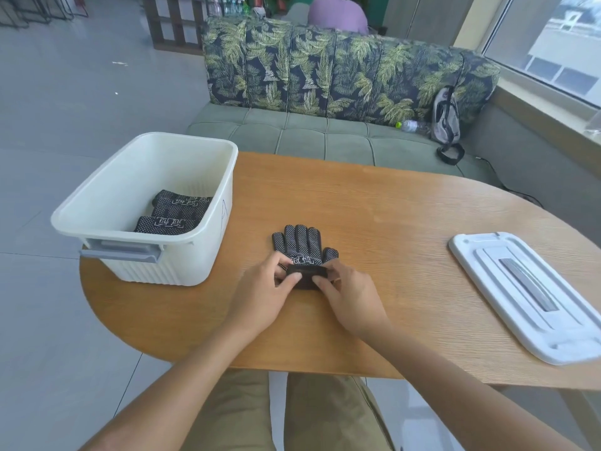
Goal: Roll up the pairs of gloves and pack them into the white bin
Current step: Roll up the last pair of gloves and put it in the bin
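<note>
Khaki trousers [247, 415] fill the bottom edge, and both bare forearms reach up from there over the near rim of the wooden table [406, 222]. At far left on the table stands the white bin [146, 203], its grey handle facing the person; three rolled glove bundles [177, 209] lie inside, against its right-hand wall. Just right of the bin, the left hand [263, 288] curls its fingers over the left end of a dark roll, thumb tucked against the near side. That roll is the cuff end of the black dotted gloves [300, 244], which lie flat at the table's middle with fingers pointing away from the person (white lettering shows just above the rolled part). The right hand [351, 291] grips the roll's right end the same way, fingers bent over the top, so the two hands nearly meet across it. Well apart to the right, near the table's edge, the white lid [533, 297] lies flat with its grey handle strip up. Beyond the table, a leaf-patterned sofa [341, 73] carries a grey backpack [447, 118] and a plastic bottle [411, 125] at its right end.
</note>
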`<action>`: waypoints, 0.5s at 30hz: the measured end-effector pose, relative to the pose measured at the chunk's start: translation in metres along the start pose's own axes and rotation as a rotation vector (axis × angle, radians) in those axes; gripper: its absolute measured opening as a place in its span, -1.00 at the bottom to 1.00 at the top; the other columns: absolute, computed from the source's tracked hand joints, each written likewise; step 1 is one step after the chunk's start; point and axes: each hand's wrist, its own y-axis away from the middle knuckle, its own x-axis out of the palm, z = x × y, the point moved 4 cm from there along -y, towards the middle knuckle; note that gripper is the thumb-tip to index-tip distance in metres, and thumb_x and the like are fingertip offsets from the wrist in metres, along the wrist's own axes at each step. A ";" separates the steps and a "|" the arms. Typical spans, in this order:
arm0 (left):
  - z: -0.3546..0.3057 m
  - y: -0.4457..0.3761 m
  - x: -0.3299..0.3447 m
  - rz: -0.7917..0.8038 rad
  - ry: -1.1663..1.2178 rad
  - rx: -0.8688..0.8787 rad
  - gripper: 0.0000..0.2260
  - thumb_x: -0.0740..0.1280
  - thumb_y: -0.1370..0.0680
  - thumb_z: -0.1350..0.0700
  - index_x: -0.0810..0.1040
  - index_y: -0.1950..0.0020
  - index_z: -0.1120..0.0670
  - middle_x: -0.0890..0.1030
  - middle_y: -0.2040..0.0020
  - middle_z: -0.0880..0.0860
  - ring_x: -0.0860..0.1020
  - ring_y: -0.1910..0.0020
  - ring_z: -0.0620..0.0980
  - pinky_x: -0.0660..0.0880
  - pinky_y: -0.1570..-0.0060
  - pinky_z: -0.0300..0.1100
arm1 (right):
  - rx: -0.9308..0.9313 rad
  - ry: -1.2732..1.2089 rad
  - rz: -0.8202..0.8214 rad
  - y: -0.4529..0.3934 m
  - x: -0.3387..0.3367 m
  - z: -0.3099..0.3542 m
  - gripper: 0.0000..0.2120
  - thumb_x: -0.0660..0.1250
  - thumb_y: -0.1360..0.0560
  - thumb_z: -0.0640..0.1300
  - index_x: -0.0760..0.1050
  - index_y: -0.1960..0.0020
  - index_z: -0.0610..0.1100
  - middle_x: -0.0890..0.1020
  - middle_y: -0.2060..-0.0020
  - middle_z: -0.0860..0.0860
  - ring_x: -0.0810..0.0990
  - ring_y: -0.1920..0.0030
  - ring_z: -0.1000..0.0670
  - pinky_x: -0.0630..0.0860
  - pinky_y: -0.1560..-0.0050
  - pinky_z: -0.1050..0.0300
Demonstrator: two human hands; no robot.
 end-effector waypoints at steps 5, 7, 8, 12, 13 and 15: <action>-0.003 -0.011 0.001 -0.069 -0.094 -0.029 -0.87 0.40 -0.55 -0.05 0.53 0.03 -0.03 0.60 0.27 -0.10 0.55 0.25 -0.14 0.40 0.29 -0.22 | 0.142 -0.064 -0.011 -0.012 0.002 -0.002 -0.80 0.36 -0.55 0.05 0.54 -0.05 -0.07 0.57 0.29 0.13 0.56 0.21 0.07 0.38 0.23 0.22; -0.003 -0.014 0.003 -0.097 -0.139 -0.022 -0.86 0.43 -0.53 -0.04 0.54 0.06 -0.01 0.58 0.32 -0.09 0.51 0.29 -0.18 0.34 0.35 -0.30 | 0.168 -0.052 -0.013 -0.015 0.004 -0.001 -0.82 0.38 -0.53 0.01 0.53 -0.03 -0.07 0.56 0.32 0.12 0.55 0.23 0.08 0.40 0.23 0.20; -0.003 -0.014 0.004 -0.110 -0.149 -0.024 -0.85 0.45 -0.52 -0.03 0.54 0.06 -0.01 0.56 0.35 -0.10 0.49 0.31 -0.19 0.31 0.37 -0.34 | 0.177 -0.047 -0.010 -0.017 0.005 0.000 -0.82 0.39 -0.52 0.00 0.52 -0.04 -0.07 0.56 0.33 0.12 0.55 0.24 0.08 0.42 0.22 0.19; 0.004 -0.012 0.006 -0.148 -0.117 -0.010 -0.79 0.48 -0.49 0.02 0.48 0.01 -0.03 0.51 0.35 -0.08 0.47 0.33 -0.18 0.29 0.37 -0.31 | 0.159 -0.006 0.001 -0.020 0.011 0.006 -0.78 0.39 -0.49 -0.07 0.46 -0.11 -0.04 0.57 0.26 0.06 0.56 0.21 0.03 0.47 0.16 0.13; 0.006 -0.012 0.007 -0.154 -0.095 0.005 -0.78 0.48 -0.49 0.03 0.46 0.00 -0.06 0.50 0.31 -0.08 0.47 0.30 -0.16 0.33 0.34 -0.28 | 0.139 -0.008 -0.014 -0.020 0.011 0.005 -0.76 0.39 -0.48 -0.09 0.45 -0.12 -0.03 0.55 0.23 0.05 0.53 0.19 0.04 0.44 0.16 0.14; 0.007 -0.010 0.008 -0.157 -0.077 0.035 -0.77 0.46 -0.49 0.07 0.44 -0.02 -0.10 0.50 0.17 -0.11 0.47 0.19 -0.15 0.43 0.23 -0.20 | 0.075 -0.028 -0.051 -0.018 0.011 0.005 -0.72 0.41 -0.47 -0.13 0.44 -0.14 -0.02 0.49 0.12 0.06 0.47 0.14 0.08 0.38 0.11 0.21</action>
